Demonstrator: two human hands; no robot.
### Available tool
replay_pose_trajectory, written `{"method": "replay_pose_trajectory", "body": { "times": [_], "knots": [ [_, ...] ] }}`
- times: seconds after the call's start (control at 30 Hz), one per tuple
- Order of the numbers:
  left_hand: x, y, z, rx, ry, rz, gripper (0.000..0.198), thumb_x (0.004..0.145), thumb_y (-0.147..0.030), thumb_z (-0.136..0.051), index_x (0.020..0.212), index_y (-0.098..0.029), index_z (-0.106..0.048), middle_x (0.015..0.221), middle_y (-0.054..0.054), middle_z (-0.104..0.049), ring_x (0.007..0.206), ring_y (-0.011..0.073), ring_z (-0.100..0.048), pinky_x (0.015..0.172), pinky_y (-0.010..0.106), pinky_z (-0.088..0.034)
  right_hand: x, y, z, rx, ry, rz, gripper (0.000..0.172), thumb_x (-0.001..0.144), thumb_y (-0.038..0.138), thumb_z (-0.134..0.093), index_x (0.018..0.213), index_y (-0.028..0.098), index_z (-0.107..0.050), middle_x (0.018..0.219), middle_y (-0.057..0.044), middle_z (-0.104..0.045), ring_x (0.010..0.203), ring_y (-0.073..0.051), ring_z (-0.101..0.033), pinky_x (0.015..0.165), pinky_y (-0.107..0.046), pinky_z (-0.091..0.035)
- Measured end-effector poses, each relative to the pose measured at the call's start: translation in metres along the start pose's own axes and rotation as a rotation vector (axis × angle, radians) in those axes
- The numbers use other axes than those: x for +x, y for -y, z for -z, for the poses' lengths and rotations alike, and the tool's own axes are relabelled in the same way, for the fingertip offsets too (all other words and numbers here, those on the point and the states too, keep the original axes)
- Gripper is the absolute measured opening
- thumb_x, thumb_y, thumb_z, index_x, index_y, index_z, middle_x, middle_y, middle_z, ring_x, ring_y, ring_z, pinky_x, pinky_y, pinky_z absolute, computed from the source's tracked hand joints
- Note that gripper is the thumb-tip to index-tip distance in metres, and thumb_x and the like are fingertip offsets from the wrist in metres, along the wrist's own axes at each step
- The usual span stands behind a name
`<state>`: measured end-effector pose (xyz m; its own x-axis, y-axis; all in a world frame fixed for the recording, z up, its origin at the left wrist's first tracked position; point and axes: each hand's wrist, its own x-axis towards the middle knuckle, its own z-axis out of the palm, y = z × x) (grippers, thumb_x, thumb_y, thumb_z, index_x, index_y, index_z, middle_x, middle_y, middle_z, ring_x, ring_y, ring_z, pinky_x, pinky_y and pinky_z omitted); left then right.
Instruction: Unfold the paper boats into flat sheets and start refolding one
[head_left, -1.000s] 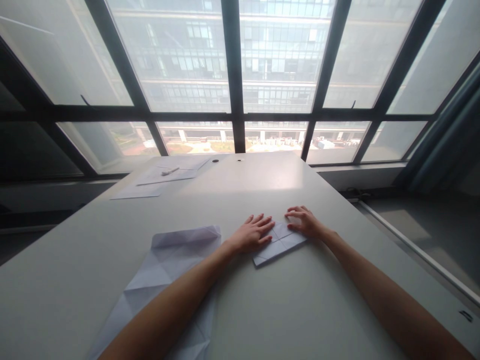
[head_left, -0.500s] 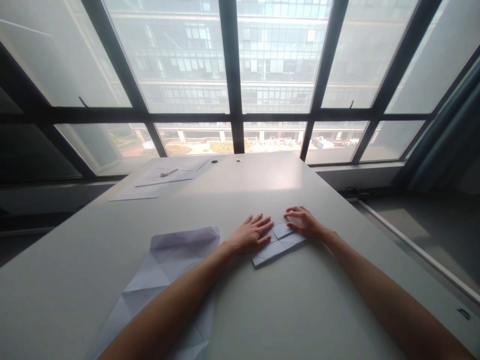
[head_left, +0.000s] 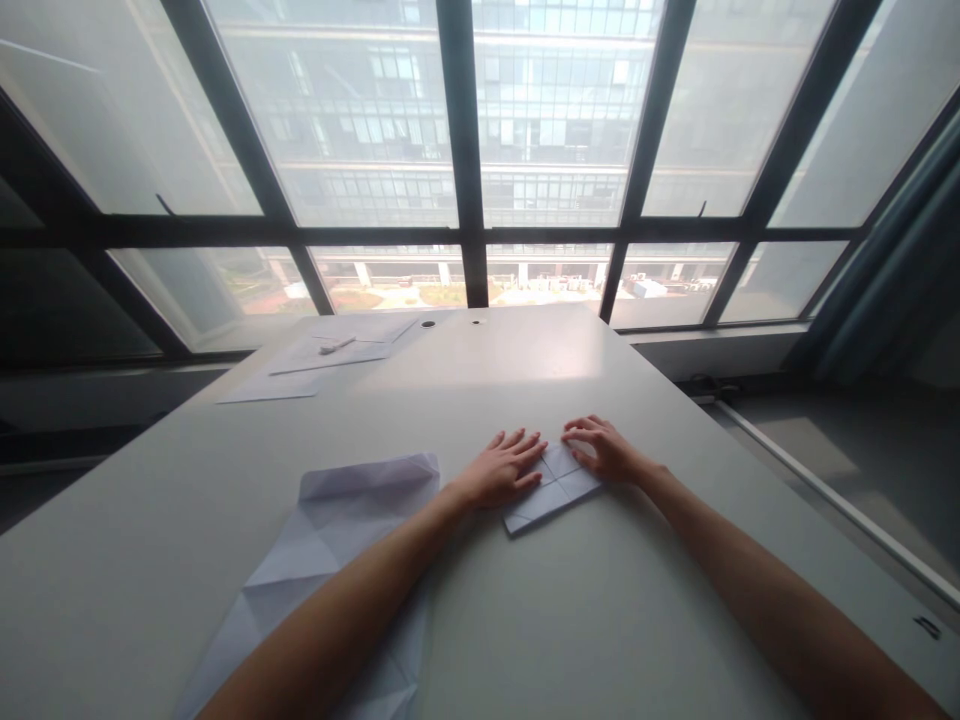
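A small packet of folded white paper (head_left: pixel 556 492) lies on the white table, with creases crossing near its middle. Flat on its left part rests my left hand (head_left: pixel 504 468), fingers spread. My right hand (head_left: pixel 606 450) is at the far right edge of the folded paper, its fingers bent and the thumb close to them, gripping that edge; the exact contact is partly hidden. Beneath and left of my left forearm is a larger creased sheet of paper (head_left: pixel 330 525), partly covered by the arm.
More white sheets (head_left: pixel 277 385) lie at the table's far left, with a small slim white object (head_left: pixel 337 346) on top. The table (head_left: pixel 675 560) reaches to the window (head_left: pixel 555 120). A small dark mark or object (head_left: pixel 927 627) shows at the right edge.
My right hand has shifted slightly left with the paper's right side, and the packet looks shorter there. The raised flap now looks flatter. My left hand has stayed in place.
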<state>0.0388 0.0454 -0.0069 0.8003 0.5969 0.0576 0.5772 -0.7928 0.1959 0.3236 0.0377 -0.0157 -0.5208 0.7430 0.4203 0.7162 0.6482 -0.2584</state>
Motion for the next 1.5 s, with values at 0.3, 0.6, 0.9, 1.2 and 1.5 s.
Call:
{"method": "replay_pose_trajectory", "body": {
  "times": [0.3,0.6,0.9,1.2,1.5],
  "knots": [
    [0.000,-0.001,0.001,-0.046,-0.042,0.014,0.060,0.101,-0.056,-0.042,0.153,-0.027,-0.035,0.164,0.006,-0.027,0.153,0.0286,-0.019,0.123,0.052,-0.018,0.008,0.022,0.002,0.076,0.016,0.088,0.024,0.091,0.019,-0.062,0.110,0.028,-0.074,0.110,-0.007,-0.069,0.102,-0.024,-0.060,0.092,-0.041,-0.050],
    [-0.002,-0.005,0.003,-0.017,-0.154,-0.007,0.056,0.097,-0.053,-0.053,0.146,-0.026,-0.049,0.151,0.009,-0.042,0.139,0.0317,-0.037,0.119,0.045,-0.031,0.007,0.028,0.006,0.124,0.040,0.105,0.024,0.089,0.020,-0.065,0.110,0.028,-0.074,0.113,-0.006,-0.069,0.101,-0.024,-0.059,0.092,-0.040,-0.051],
    [-0.003,-0.005,0.003,-0.090,-0.221,-0.019,0.058,0.091,-0.055,-0.064,0.138,-0.025,-0.048,0.122,0.008,-0.058,0.116,0.0281,-0.050,0.105,0.042,-0.041,0.009,0.030,0.005,0.153,0.049,0.129,0.026,0.090,0.017,-0.062,0.110,0.029,-0.073,0.114,-0.006,-0.070,0.103,-0.023,-0.061,0.091,-0.040,-0.051],
    [-0.002,-0.006,0.006,-0.072,-0.240,-0.015,0.031,0.102,-0.048,-0.047,0.106,-0.025,-0.067,0.114,0.005,-0.066,0.110,0.0237,-0.056,0.103,0.039,-0.042,0.011,0.034,0.007,0.022,0.094,0.100,0.021,0.094,0.021,-0.062,0.109,0.029,-0.072,0.115,-0.005,-0.070,0.105,-0.023,-0.062,0.094,-0.041,-0.045],
    [0.001,-0.002,0.000,-0.043,-0.094,0.019,0.061,0.104,-0.057,-0.029,0.152,-0.020,-0.041,0.160,0.010,-0.036,0.150,0.0272,-0.026,0.122,0.046,-0.024,0.008,0.025,-0.001,-0.081,0.041,-0.027,0.024,0.097,0.030,-0.058,0.118,0.028,-0.070,0.120,-0.009,-0.067,0.112,-0.027,-0.058,0.095,-0.044,-0.043]
  ]
}}
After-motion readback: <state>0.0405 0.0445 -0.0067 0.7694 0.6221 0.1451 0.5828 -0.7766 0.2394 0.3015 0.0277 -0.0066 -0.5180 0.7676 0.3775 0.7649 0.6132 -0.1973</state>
